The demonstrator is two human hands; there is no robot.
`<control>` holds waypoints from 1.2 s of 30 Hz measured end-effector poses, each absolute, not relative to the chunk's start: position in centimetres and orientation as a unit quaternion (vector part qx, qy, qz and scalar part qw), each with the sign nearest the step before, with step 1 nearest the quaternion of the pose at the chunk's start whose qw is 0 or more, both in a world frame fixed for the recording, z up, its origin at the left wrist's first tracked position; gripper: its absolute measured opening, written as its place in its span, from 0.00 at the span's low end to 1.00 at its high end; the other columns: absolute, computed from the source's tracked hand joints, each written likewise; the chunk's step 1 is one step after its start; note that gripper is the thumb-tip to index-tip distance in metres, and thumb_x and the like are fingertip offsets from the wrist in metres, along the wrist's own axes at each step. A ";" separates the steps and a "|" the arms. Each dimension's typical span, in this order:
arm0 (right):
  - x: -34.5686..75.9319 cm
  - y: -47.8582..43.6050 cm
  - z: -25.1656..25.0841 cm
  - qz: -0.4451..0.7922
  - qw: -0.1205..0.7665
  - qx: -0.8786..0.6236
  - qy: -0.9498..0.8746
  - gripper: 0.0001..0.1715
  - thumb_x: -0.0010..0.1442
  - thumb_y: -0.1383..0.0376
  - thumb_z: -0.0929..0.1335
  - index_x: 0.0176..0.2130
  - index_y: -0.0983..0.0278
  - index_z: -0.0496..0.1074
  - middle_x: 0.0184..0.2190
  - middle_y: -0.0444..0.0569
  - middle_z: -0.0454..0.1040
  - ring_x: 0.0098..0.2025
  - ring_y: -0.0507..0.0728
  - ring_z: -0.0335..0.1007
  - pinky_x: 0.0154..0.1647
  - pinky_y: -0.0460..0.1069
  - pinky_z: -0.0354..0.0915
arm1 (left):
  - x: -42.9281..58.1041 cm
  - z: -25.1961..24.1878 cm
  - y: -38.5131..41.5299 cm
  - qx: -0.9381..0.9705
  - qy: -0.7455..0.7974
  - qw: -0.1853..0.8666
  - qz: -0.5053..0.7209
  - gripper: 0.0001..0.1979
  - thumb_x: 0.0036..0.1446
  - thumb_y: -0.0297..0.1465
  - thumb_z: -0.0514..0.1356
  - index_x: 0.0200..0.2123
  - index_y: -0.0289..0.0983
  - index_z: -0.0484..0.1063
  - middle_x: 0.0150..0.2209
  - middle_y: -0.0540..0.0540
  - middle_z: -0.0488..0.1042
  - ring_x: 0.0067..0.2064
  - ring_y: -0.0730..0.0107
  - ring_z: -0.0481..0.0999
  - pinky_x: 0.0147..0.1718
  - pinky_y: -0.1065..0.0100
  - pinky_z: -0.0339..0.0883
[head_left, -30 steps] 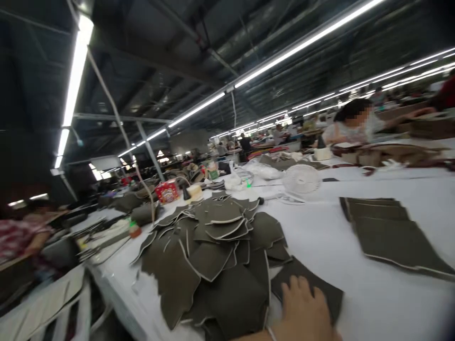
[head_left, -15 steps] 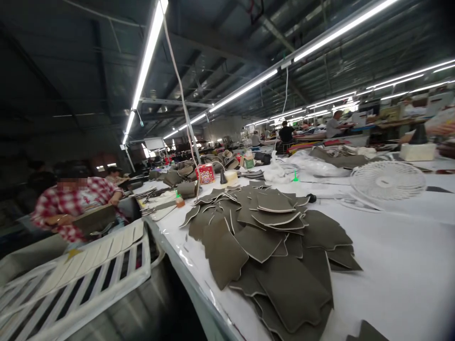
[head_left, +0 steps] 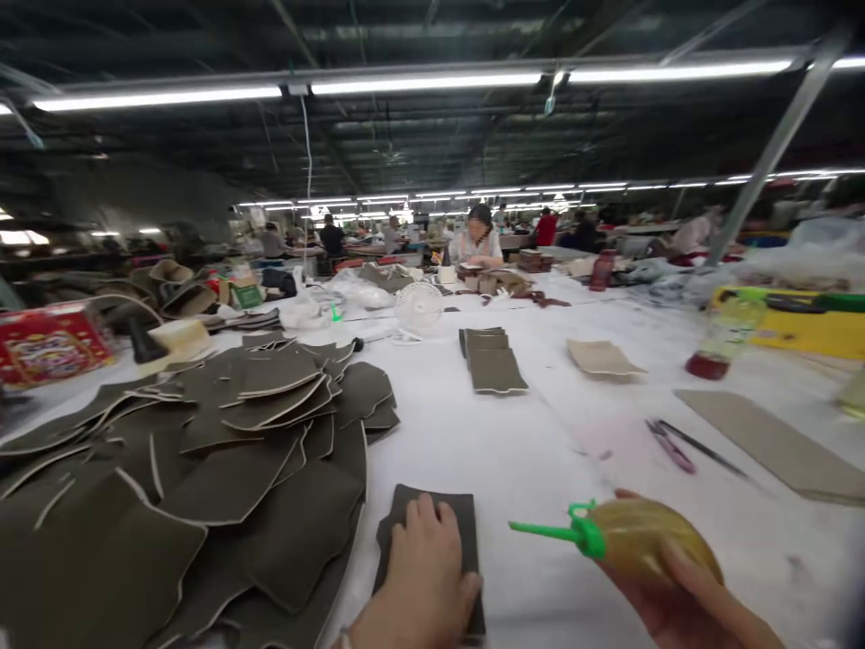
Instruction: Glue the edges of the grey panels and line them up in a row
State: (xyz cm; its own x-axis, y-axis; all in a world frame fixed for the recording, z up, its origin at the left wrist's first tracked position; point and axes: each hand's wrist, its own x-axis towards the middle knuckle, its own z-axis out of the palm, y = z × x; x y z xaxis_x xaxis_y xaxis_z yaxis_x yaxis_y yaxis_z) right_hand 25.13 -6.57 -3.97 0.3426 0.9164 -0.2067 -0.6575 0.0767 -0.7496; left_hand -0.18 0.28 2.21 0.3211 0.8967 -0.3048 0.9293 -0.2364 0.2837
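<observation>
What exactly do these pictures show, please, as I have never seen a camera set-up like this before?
There is no machine here, only a person's two bare hands. All the pictures come from one camera worn on that person's head, looking forward and down.

The left hand rests on a dark grey-green sheet piece. The right hand holds an amber-coloured squeeze bottle, its green nozzle pointing towards the left hand.

On the white tabletop lie a large heap of similar pieces at left, a smaller stack farther back, and a long beige sheet at right. A co-worker is at the far side.
</observation>
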 end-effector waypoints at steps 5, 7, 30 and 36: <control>23.4 -6.7 -2.2 0.539 0.711 -0.402 -0.206 0.35 0.49 0.60 0.78 0.54 0.58 0.68 0.50 0.53 0.74 0.52 0.64 0.70 0.49 0.52 0.71 | 0.7 1.0 0.7 0.794 0.587 0.157 -0.001 0.29 0.45 0.29 0.59 0.53 0.27 0.67 0.52 0.29 0.65 0.53 0.41 0.63 0.49 0.45 0.62; 23.3 -6.8 -1.9 0.520 0.712 -0.416 -0.224 0.36 0.50 0.59 0.78 0.55 0.58 0.66 0.49 0.52 0.74 0.49 0.62 0.71 0.48 0.51 0.71 | 0.9 0.7 1.1 0.794 0.593 0.138 0.004 0.27 0.42 0.25 0.58 0.50 0.28 0.69 0.50 0.30 0.66 0.51 0.42 0.64 0.47 0.47 0.64; 20.4 -4.5 -1.3 0.151 0.528 -0.535 -0.643 0.30 0.57 0.56 0.74 0.55 0.52 0.61 0.52 0.44 0.67 0.51 0.57 0.67 0.52 0.45 0.64 | -1.9 0.3 3.9 0.862 0.489 0.133 -0.008 0.26 0.59 0.27 0.47 0.58 0.50 0.67 0.40 0.44 0.73 0.39 0.58 0.76 0.39 0.61 0.65; 19.6 -3.0 -0.7 0.155 0.495 -0.501 -0.693 0.28 0.59 0.61 0.72 0.55 0.52 0.60 0.50 0.44 0.66 0.49 0.56 0.67 0.49 0.46 0.65 | -1.9 0.6 4.1 0.864 0.482 0.145 -0.010 0.25 0.58 0.27 0.46 0.56 0.50 0.69 0.38 0.45 0.74 0.39 0.58 0.76 0.39 0.61 0.66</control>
